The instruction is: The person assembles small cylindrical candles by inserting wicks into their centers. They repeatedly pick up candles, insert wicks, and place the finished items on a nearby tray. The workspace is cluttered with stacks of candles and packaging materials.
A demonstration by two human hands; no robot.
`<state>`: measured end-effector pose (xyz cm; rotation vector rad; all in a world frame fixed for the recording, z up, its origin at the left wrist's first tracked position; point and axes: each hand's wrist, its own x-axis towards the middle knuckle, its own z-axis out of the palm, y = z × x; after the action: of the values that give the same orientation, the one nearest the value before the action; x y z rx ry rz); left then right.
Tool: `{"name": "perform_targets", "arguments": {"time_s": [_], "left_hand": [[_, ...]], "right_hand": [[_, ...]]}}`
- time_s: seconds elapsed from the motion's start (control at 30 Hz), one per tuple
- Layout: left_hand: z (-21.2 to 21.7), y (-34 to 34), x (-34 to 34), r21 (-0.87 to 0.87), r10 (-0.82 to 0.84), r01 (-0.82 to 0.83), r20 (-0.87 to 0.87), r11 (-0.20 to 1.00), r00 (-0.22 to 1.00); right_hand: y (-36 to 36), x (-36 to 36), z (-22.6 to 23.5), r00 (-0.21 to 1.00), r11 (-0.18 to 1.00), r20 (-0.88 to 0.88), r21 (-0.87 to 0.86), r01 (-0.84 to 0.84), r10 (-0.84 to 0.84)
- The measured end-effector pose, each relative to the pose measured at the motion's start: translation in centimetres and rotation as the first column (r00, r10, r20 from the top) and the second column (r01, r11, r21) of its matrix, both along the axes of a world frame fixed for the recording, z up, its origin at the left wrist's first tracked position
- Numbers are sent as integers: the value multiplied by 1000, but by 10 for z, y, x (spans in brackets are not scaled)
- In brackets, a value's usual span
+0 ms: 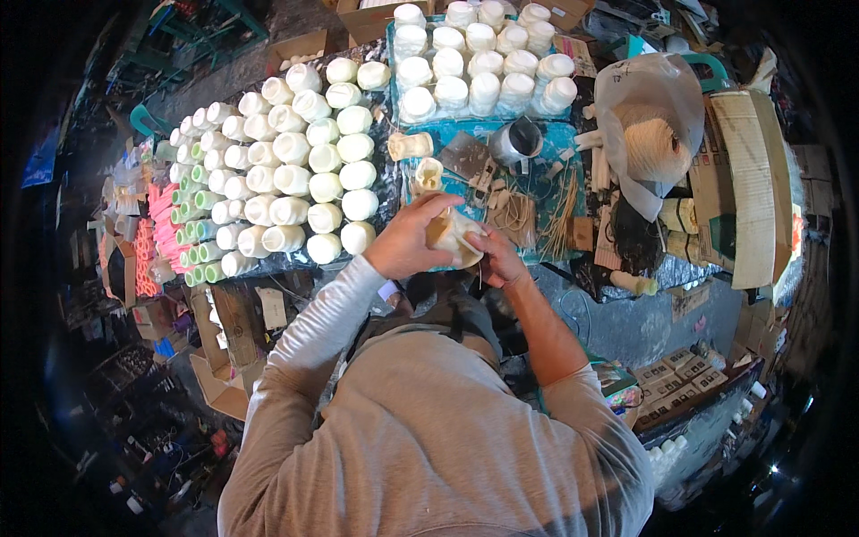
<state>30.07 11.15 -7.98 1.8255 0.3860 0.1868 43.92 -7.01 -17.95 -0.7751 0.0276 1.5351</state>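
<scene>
While the left hand [410, 240] cups the near and left side of a cream-coloured, hollow, thin-walled piece [456, 231], the right hand [501, 259] grips that same piece at its right edge between thumb and fingers. So both hands are closed around it, and it sits in front of the torso, at the near edge of a blue-topped bench [557, 136]. Just beyond the left hand, 2 more hollow pieces lie on the bench: a cream, open-ended cup [429, 172] and a yellowish-cream, waisted tube [410, 146]. Near them are a dark grey flat sheet [464, 157], a silver-grey metal mug [507, 145] with a dark opening, and, farther right, a loose bundle of thin straw-coloured sticks [562, 210]. To the left stand many rows of rounded, off-white, jar-shaped pieces [291, 148], with bright pink rods [165, 224] past them. Behind the mug, white, ridged, bottle-like pieces [484, 89] stand in close rows; to the right rests a translucent plastic bag [617, 98] with a beige, rounded mass [651, 141] inside.
</scene>
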Motion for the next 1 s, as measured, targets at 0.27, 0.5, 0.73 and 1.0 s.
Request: {"name": "perform_targets", "arguments": {"time_s": [0.27, 0.5, 0.73, 1.0], "left_hand": [[-35, 76, 95, 513, 242, -204, -8, 834, 970], [-84, 108, 123, 620, 189, -56, -151, 783, 970], [-112, 104, 123, 632, 128, 2, -161, 775, 979], [-130, 89, 135, 662, 111, 198, -394, 723, 913]], "right_hand": [[82, 62, -64, -181, 841, 821, -535, 83, 541], [183, 84, -103, -463, 656, 630, -743, -129, 623], [153, 106, -98, -555, 727, 628, -684, -59, 546], [130, 107, -77, -416, 620, 568, -785, -14, 710]]}}
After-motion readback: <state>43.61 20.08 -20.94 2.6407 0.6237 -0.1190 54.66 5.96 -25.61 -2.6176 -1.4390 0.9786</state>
